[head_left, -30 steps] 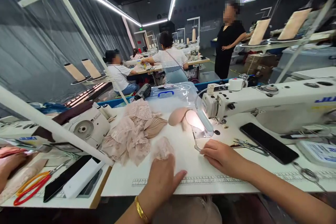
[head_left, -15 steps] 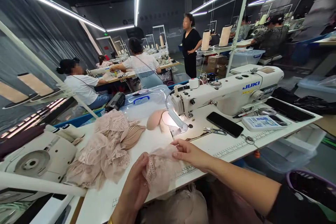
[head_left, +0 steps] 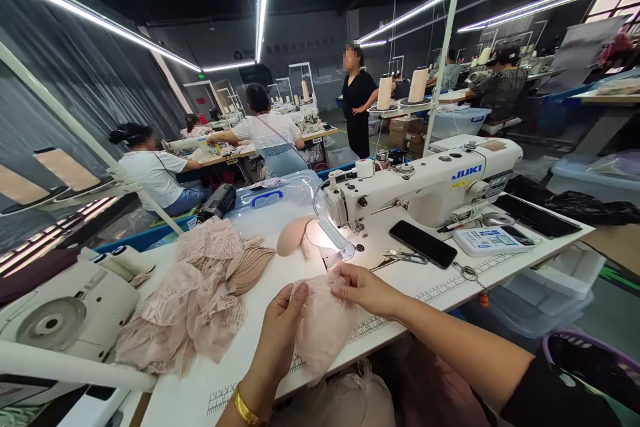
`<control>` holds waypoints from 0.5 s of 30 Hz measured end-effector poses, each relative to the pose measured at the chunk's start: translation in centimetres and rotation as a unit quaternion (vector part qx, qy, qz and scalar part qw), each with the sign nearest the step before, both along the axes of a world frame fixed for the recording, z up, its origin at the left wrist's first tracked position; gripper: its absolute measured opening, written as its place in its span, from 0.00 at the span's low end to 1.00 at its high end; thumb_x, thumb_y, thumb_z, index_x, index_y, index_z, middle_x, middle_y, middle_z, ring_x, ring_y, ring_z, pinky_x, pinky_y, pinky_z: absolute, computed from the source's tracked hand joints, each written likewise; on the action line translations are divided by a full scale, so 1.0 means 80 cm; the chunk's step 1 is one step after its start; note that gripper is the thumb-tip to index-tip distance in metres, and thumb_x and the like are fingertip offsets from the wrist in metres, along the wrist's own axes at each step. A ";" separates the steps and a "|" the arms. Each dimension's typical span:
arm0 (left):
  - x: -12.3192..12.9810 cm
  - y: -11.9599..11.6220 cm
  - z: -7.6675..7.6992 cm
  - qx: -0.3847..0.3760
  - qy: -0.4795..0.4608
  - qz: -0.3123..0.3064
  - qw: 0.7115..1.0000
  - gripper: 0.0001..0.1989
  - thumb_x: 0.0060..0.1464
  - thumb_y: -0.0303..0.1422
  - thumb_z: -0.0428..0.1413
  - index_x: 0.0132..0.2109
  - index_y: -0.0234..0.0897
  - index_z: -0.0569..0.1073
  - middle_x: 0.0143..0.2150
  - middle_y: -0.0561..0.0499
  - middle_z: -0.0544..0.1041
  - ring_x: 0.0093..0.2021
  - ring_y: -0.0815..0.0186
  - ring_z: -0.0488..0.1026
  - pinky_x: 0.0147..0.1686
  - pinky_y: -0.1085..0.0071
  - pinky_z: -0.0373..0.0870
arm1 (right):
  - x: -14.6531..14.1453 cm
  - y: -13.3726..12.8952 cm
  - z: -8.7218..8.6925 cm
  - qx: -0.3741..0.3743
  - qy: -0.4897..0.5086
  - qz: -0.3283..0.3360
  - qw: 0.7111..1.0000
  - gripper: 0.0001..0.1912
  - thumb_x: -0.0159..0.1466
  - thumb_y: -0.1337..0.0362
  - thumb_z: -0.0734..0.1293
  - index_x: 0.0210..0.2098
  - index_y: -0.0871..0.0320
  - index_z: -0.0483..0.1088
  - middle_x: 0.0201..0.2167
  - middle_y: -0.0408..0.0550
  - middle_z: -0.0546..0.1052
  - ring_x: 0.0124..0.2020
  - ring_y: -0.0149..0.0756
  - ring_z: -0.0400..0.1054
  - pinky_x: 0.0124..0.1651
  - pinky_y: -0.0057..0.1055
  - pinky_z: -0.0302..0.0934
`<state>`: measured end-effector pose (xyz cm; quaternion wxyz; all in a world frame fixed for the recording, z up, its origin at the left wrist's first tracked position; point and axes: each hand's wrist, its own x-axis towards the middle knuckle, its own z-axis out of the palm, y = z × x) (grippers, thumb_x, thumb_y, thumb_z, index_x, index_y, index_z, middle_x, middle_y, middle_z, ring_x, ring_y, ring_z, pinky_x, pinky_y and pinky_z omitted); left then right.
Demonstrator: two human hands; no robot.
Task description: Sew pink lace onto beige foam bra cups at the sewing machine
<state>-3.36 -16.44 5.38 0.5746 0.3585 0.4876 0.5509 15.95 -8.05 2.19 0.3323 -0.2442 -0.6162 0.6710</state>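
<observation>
A pale pink piece of lace fabric [head_left: 324,327] hangs between my two hands above the table's front edge. My left hand [head_left: 283,320] pinches its left upper edge between thumb and fingers. At the upper right corner my right hand [head_left: 357,288] grips it the same way. Just beyond, a beige bra cup [head_left: 293,237] and another cup under the lamp lie beside the sewing machine's needle area. To the left spreads a heap of pink lace pieces [head_left: 190,307], with a fanned stack of beige cups [head_left: 250,268] on its right side.
A white sewing machine [head_left: 425,177] stands at the back right. Near it lie a phone [head_left: 423,244], thread snips [head_left: 404,257] and a white-and-blue box [head_left: 493,240]. A clear plastic bin [head_left: 280,203] sits behind the table. Thread cones stand on both sides; co-workers are beyond.
My left hand has risen and moved right, closer to my right hand. The lace fabric now hangs down flatter between them. The camera view has shifted slightly.
</observation>
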 end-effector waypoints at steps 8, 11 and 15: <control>0.013 -0.004 -0.007 0.061 0.079 0.074 0.992 0.22 0.53 0.53 0.64 0.36 0.40 0.69 0.30 0.56 0.74 0.30 0.67 0.72 0.32 0.71 0.72 | -0.005 -0.012 0.004 0.146 -0.081 -0.070 0.983 0.28 0.70 0.38 0.63 0.31 0.56 0.71 0.31 0.44 0.70 0.36 0.39 0.64 0.41 0.34 0.57; -0.003 -0.002 -0.010 0.078 0.240 0.061 0.966 0.25 0.58 0.58 0.57 0.31 0.40 0.64 0.25 0.58 0.67 0.24 0.69 0.66 0.27 0.72 0.68 | -0.005 -0.011 0.001 0.100 -0.047 -0.088 0.990 0.27 0.69 0.38 0.63 0.34 0.56 0.74 0.33 0.47 0.75 0.37 0.41 0.68 0.42 0.36 0.60; -0.070 0.016 0.007 0.095 0.391 0.099 0.910 0.20 0.56 0.52 0.61 0.41 0.39 0.75 0.40 0.47 0.78 0.42 0.56 0.76 0.43 0.62 0.74 | -0.008 0.004 -0.019 0.018 -0.041 -0.067 0.997 0.27 0.66 0.36 0.65 0.32 0.55 0.68 0.27 0.44 0.74 0.28 0.37 0.65 0.34 0.34 0.59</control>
